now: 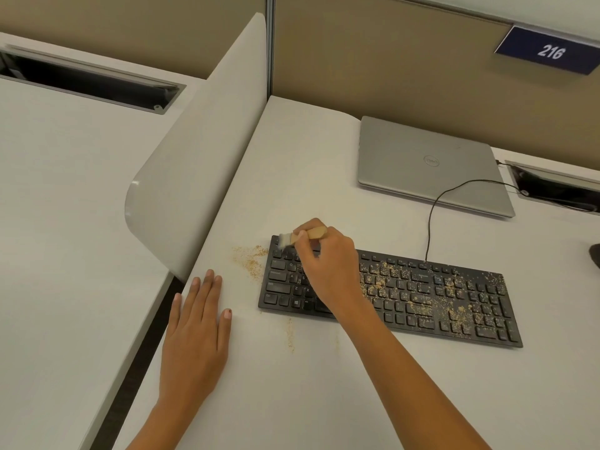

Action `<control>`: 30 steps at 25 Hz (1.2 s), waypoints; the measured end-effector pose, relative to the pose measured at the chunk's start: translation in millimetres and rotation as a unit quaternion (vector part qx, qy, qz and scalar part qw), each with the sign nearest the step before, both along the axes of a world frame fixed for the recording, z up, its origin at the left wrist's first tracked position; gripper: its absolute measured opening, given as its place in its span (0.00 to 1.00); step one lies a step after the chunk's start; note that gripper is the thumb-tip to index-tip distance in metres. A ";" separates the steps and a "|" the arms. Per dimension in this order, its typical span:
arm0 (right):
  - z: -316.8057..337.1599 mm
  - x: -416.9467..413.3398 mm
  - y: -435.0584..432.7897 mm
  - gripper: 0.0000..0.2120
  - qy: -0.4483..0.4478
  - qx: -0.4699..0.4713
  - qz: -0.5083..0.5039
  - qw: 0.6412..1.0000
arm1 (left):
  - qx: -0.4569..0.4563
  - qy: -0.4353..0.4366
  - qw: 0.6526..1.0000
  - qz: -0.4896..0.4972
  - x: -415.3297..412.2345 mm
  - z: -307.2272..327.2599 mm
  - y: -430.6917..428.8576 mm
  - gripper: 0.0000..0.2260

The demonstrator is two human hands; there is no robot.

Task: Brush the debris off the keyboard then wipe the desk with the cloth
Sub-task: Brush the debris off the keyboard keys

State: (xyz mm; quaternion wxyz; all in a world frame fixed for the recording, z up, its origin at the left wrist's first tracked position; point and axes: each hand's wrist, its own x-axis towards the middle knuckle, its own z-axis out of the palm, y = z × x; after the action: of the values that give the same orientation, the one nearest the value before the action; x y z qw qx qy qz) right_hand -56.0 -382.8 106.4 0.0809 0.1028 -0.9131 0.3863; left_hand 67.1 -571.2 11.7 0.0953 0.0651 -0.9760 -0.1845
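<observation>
Desk (324, 391), brushing step: my right hand (328, 264) pinches brush (303, 237) at left end of keyboard (422, 297), left hand (194, 332) resting flat; crumbs (383, 284) on right keys next.

Black keyboard (422, 297) speckled with tan debris (418, 306), pale-wood brush (303, 237), white desk (311, 177), silver laptop (428, 164).

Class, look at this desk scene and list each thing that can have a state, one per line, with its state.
Keyboard: left keys nearly clean, middle and right keys strewn with crumbs.
Brush: gripped, bristles at the keyboard's far left corner.
Right hand: grips the brush.
Left hand: flat on the desk, holding nothing.
Laptop: closed.
Desk: crumbs beside the keyboard's left end.
</observation>
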 end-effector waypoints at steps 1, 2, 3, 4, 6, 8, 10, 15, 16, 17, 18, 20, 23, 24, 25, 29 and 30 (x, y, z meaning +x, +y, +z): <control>0.4 -1.4 -2.4 0.09 0.003 0.010 -0.012 1.000 | 0.001 0.000 1.000 0.000 0.3 -0.1 -0.2 0.26; 1.4 -3.1 -3.5 0.09 0.011 0.020 -0.027 0.999 | 0.001 -0.001 1.000 0.000 0.6 -0.1 -0.2 0.26; 1.6 -4.8 -3.9 0.09 0.018 0.022 -0.037 0.999 | 0.000 -0.001 1.000 0.001 0.8 -0.2 -0.3 0.26; 2.2 -5.1 -3.8 0.09 0.021 0.014 -0.034 0.999 | 0.000 -0.002 1.000 0.001 0.8 -0.3 -0.4 0.26; 0.6 -1.8 -3.4 0.10 0.015 -0.010 -0.006 1.000 | 0.000 -0.002 1.000 0.003 0.8 -0.4 -0.7 0.26; -0.2 3.3 -4.1 0.10 0.012 0.002 0.002 1.000 | -0.002 -0.001 1.000 0.002 0.8 -0.6 -1.1 0.26; 0.5 3.2 -3.7 0.09 0.017 0.016 -0.029 0.999 | -0.003 -0.003 1.000 0.002 0.6 -0.8 -0.9 0.26; -1.0 5.2 -7.9 0.10 0.035 0.029 0.034 0.998 | 0.000 -0.002 1.000 0.003 0.2 -0.6 -0.2 0.26; -2.0 5.6 -8.0 0.09 0.048 0.051 0.021 0.997 | 0.000 -0.002 1.000 0.003 0.4 -0.4 0.1 0.26; -3.0 5.1 -6.8 0.09 0.066 0.064 -0.010 0.996 | -0.001 -0.001 1.000 0.003 0.5 -0.1 0.4 0.26; -3.0 4.6 -4.8 0.08 0.077 0.065 -0.042 0.994 | -0.002 -0.001 1.000 0.003 0.6 0.2 0.5 0.26; -2.5 5.2 -1.2 0.08 0.066 0.048 -0.058 0.995 | -0.004 -0.001 1.000 0.003 0.2 0.0 0.4 0.26; -3.2 10.7 -8.1 0.08 0.045 0.040 -0.026 0.998 | -0.004 -0.002 1.000 0.004 -0.4 -2.0 -1.2 0.26; -3.8 11.4 -11.8 0.08 0.040 0.036 -0.009 0.999 | -0.005 -0.003 1.000 0.005 -0.2 -2.8 -1.3 0.26; -4.4 10.8 -14.7 0.08 0.034 0.026 0.008 0.999 | -0.005 -0.004 1.000 0.006 0.2 -3.3 -1.4 0.26; -3.5 9.0 -11.3 0.09 0.024 -0.012 -0.014 1.000 | -0.005 -0.003 1.000 0.004 0.0 -3.2 0.2 0.26; -4.4 9.6 -7.8 0.09 0.030 -0.019 -0.041 0.999 | -0.004 -0.002 1.000 0.005 -0.2 -2.5 1.2 0.26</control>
State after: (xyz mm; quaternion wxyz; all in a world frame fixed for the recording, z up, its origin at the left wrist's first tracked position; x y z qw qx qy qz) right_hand -46.4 -390.6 102.0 0.1259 0.0756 -0.9062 0.3965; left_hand 66.9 -570.1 9.2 0.0945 0.0695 -0.9766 -0.1800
